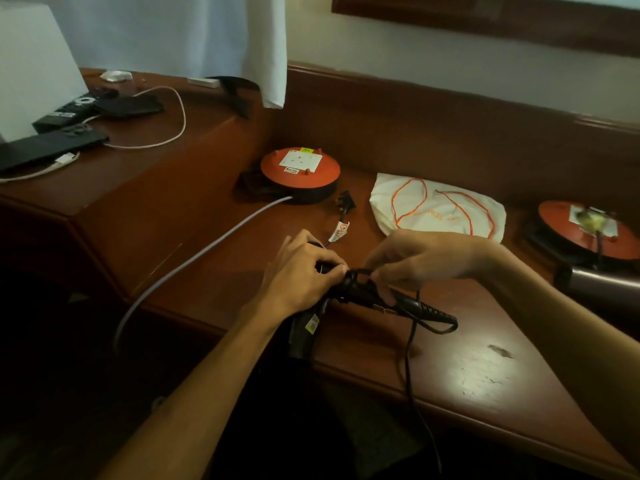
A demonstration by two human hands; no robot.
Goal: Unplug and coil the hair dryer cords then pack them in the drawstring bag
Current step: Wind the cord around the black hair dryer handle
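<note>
A black hair dryer (304, 330) lies at the front edge of the wooden desk (478, 368), its body hanging over the edge. My left hand (304, 271) grips its handle and the wound black cord (363, 292). My right hand (419, 261) pinches a loop of that cord over the handle. A loose length of cord (412, 375) hangs off the desk edge. The cord's black plug (347, 201), with a white tag, lies unplugged behind my hands. The white drawstring bag (436, 209) with orange strings lies flat further back. A second hair dryer (602, 289) shows at the right edge.
An orange extension reel (300, 171) with a grey cable (194, 261) stands behind my left hand. A second orange reel (588, 230) at the far right has a plug in its socket. Remotes, a phone and a white cable lie on the raised shelf (138, 161) at left.
</note>
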